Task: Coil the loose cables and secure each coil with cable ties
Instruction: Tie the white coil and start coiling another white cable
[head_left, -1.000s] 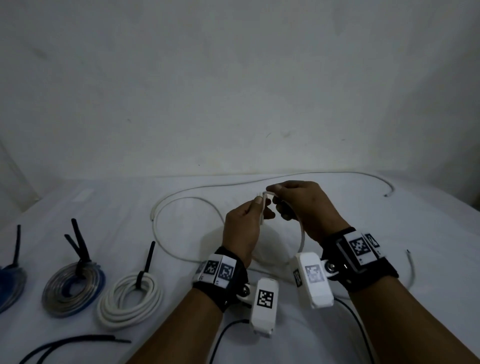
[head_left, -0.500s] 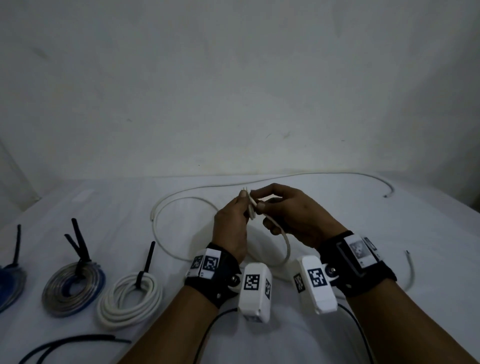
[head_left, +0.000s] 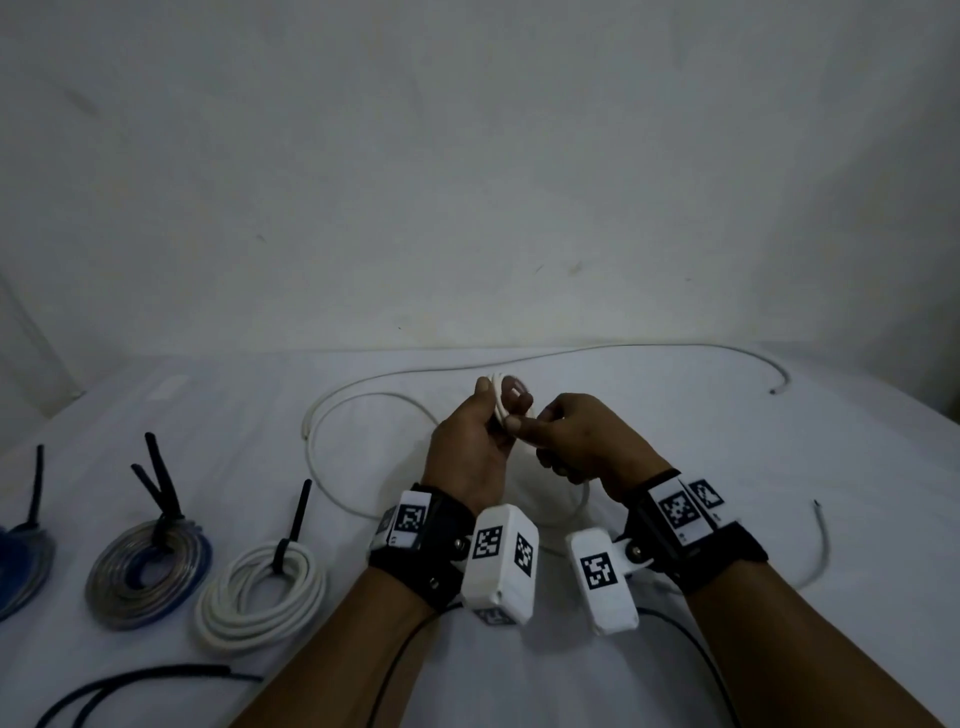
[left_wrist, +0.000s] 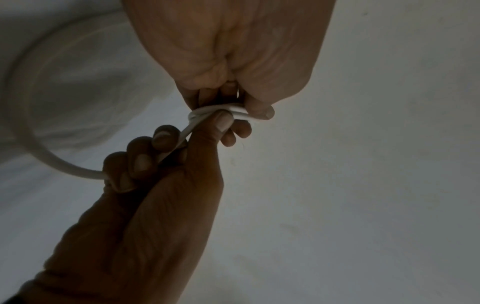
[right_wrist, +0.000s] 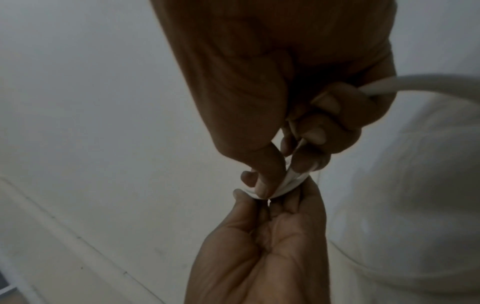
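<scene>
A long white cable (head_left: 623, 351) lies in loose curves on the white-covered table (head_left: 675, 649). Above the table's middle, my left hand (head_left: 493, 415) pinches a small tight winding of this cable (head_left: 500, 396) between thumb and fingers. In the left wrist view the winding (left_wrist: 215, 112) sits at the left hand's (left_wrist: 246, 121) fingertips. My right hand (head_left: 524, 431) pinches the same winding with thumb and forefinger, and its other fingers curl round the cable running out below. The right wrist view shows the right hand (right_wrist: 275, 181) meeting the left hand (right_wrist: 259, 207) at the cable (right_wrist: 288, 184).
At the left lie three tied coils: a white one (head_left: 260, 592) with a black tie (head_left: 293, 519), a grey and blue one (head_left: 145, 571), and a blue one (head_left: 21, 566) at the edge. A black cable (head_left: 130, 686) lies front left. A thin white strand (head_left: 825, 545) curves at the right.
The hands have drawn closer and the cable's end is now wound into small loops at my left fingertips. The loop hanging under my right hand has shrunk.
</scene>
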